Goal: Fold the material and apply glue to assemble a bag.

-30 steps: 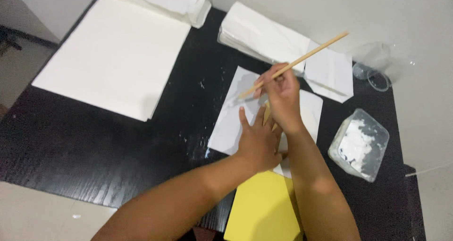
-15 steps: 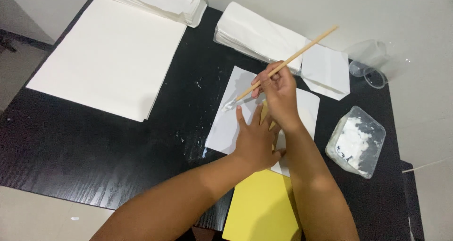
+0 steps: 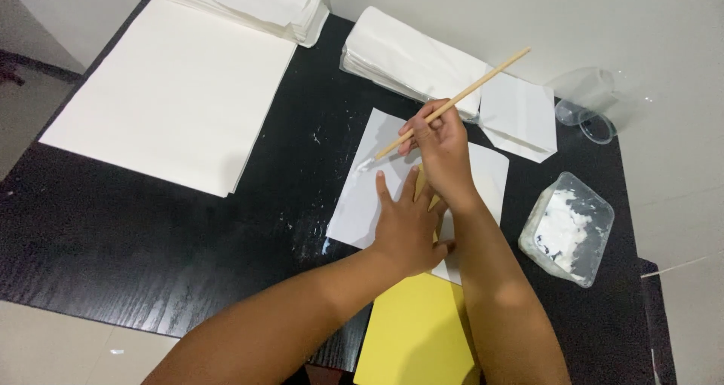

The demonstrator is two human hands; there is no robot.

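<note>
The black wood-grain counter [image 3: 151,242] fills most of the view; its near edge runs along the bottom left above pale floor tiles, and its far edge meets a light wall. The widest open stretch of dark surface lies at the lower left, in front of the large white sheet [image 3: 177,91] that covers the upper left. A stack of white paper [image 3: 249,0] sits at the far edge, and a second pile of folded white paper [image 3: 411,57] lies just right of it. A yellow sheet [image 3: 418,332] hangs over the near edge between the forearms. At the right sit a clear plastic tub of white paste [image 3: 567,228] and, farther back, a tipped clear cup [image 3: 588,102]. White smears speckle the counter near the middle. The small white sheet [image 3: 377,181] lies at the centre. The left hand [image 3: 407,227] presses flat on it, fingers spread. The right hand [image 3: 441,147] is closed around a thin wooden stick [image 3: 467,91], whose white-coated tip touches the sheet's upper left part.
</note>
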